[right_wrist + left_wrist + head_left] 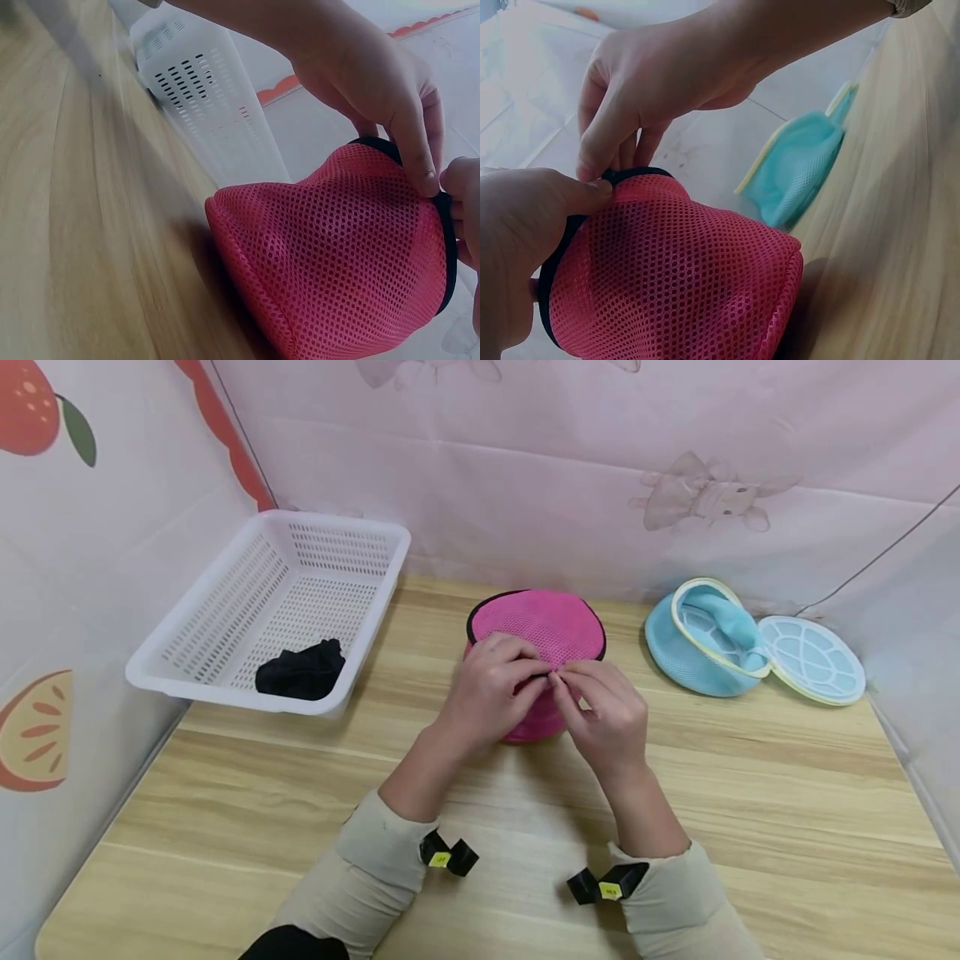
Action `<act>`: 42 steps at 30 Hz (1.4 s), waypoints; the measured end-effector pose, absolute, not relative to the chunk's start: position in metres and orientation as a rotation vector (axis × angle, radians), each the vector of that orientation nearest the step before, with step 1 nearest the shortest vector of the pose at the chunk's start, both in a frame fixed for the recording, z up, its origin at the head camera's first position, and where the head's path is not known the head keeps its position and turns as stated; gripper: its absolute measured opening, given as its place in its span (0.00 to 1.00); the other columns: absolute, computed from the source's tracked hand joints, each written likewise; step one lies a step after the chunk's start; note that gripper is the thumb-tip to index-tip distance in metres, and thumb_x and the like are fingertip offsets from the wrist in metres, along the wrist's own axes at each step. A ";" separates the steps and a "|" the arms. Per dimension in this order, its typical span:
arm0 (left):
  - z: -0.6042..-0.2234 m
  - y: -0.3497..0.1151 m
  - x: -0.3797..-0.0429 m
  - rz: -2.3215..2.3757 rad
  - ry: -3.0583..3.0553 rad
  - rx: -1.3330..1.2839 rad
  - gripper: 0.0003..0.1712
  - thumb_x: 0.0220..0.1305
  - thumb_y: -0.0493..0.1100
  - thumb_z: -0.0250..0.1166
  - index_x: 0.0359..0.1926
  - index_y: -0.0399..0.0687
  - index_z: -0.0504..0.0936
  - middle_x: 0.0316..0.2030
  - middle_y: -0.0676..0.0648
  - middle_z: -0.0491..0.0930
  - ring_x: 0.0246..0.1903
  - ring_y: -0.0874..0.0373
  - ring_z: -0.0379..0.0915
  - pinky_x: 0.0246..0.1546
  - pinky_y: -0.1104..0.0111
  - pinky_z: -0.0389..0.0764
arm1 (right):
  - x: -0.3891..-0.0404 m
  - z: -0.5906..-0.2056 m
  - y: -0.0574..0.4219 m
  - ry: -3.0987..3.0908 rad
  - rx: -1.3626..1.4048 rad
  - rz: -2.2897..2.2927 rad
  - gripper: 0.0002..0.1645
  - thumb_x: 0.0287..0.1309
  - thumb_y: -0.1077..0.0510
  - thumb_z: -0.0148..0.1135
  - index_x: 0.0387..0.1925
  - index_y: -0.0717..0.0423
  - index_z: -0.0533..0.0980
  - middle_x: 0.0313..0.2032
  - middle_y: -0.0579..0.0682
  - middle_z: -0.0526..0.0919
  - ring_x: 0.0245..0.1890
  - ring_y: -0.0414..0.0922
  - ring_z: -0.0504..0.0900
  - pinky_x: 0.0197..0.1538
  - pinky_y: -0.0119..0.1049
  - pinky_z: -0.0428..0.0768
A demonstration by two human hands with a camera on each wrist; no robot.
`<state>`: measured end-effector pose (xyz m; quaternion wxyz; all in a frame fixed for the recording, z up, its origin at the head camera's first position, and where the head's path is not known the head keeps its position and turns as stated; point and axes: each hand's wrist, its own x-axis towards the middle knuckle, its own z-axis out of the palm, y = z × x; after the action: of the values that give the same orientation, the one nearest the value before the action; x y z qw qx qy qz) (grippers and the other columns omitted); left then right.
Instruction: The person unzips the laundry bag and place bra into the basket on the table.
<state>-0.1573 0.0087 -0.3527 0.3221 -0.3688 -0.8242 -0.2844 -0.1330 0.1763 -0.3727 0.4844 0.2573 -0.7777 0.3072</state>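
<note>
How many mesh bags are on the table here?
2: the pink bag, pinched at its edge by the left hand and right hand, and the blue bag, open, to its right. No others show.

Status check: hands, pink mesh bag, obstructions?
Left hand, right hand: both pinching black edging. Pink mesh bag: standing on table. No visible obstruction; blue bag apart.
</note>
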 end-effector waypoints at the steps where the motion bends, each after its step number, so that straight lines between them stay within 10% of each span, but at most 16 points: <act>1: -0.353 0.009 -0.158 -0.751 -2.166 -0.970 0.06 0.59 0.42 0.72 0.36 0.45 0.91 0.37 0.49 0.84 0.42 0.55 0.77 0.50 0.66 0.76 | -0.133 -0.373 0.176 -1.894 0.625 0.750 0.08 0.56 0.64 0.67 0.28 0.67 0.85 0.30 0.56 0.87 0.31 0.51 0.84 0.39 0.44 0.84; 42: -0.349 -0.005 -0.165 -0.838 -2.164 -0.957 0.07 0.57 0.42 0.73 0.34 0.43 0.90 0.36 0.48 0.86 0.42 0.55 0.78 0.52 0.65 0.75 | -0.136 -0.369 0.184 -1.849 0.573 0.827 0.04 0.52 0.66 0.69 0.29 0.66 0.86 0.31 0.56 0.88 0.32 0.53 0.85 0.42 0.45 0.83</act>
<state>-0.1651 -0.0052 -0.3490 0.3103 -0.3623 -0.8196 -0.3174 -0.1359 0.1838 -0.3691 0.4953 0.2363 -0.7631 0.3414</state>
